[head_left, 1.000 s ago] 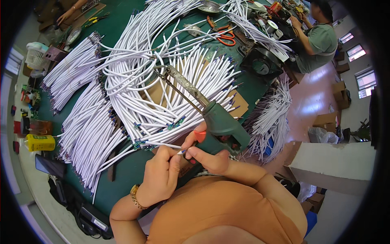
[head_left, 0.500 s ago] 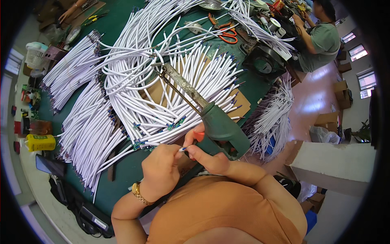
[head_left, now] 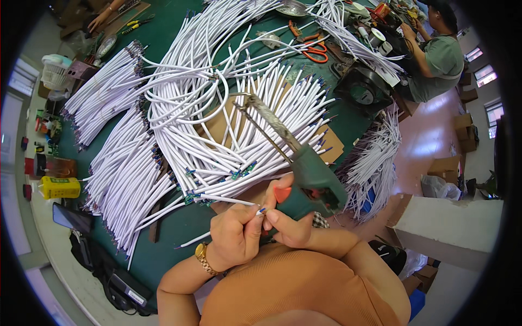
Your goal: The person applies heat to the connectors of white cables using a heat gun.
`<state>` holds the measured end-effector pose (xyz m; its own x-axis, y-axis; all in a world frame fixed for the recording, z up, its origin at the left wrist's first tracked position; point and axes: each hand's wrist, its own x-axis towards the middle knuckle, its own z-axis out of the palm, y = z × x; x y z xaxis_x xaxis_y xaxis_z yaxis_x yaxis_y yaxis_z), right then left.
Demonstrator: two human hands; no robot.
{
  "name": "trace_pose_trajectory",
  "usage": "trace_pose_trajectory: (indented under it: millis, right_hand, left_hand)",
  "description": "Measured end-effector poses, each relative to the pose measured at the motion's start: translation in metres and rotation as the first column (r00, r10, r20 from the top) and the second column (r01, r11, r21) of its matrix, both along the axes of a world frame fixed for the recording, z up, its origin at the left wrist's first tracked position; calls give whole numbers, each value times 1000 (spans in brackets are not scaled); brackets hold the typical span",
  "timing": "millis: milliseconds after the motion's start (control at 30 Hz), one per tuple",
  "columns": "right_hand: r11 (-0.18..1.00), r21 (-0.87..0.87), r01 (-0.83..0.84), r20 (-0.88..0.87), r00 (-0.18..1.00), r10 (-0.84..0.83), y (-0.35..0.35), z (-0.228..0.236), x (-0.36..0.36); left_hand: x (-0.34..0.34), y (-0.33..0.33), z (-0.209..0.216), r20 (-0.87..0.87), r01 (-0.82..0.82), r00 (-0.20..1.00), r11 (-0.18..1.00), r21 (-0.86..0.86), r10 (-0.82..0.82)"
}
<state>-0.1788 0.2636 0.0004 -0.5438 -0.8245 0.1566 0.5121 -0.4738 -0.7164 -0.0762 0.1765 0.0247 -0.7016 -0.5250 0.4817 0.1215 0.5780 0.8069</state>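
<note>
My left hand [head_left: 236, 233], with a gold watch [head_left: 204, 258] at the wrist, is closed in a pinch on a white cable [head_left: 231, 200] near its end. A blue wire tip [head_left: 262, 210] sticks out between the two hands. My right hand [head_left: 288, 224] is wrapped round a green soldering gun [head_left: 318, 179], a finger by its red trigger [head_left: 282, 194]. The right thumb meets the blue tip. The gun's crusted metal barrel [head_left: 272, 120] points up and left over a pile of white cables [head_left: 179, 125]; its handle is partly hidden.
Bundled white cables [head_left: 128, 182] lie left on the green table [head_left: 179, 220]. Orange-handled scissors [head_left: 315, 52] and a black fan-like device [head_left: 363, 87] are farther off. More cables [head_left: 375, 163] stand beyond the right edge. A co-worker [head_left: 440, 54] works at far right; another person's hand [head_left: 100, 20] shows far left.
The soldering gun has shifted slightly right and down. My left hand has moved right and lower, its fingers turned more into view. A loose cable end now shows left of my left wrist.
</note>
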Motion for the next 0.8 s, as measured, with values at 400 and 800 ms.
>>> trace_pose_trajectory:
  millis: [400,800]
  right_hand:
    - [974,184,132,-68,990,-122,7,-15,-13]
    - [904,420,82,-265,964,36,31,0,-29]
  left_hand:
    - [-8,-37,19,199,-287,894,855,-433,401]
    - [-6,-39,21,462,-368,803,923,-115,378]
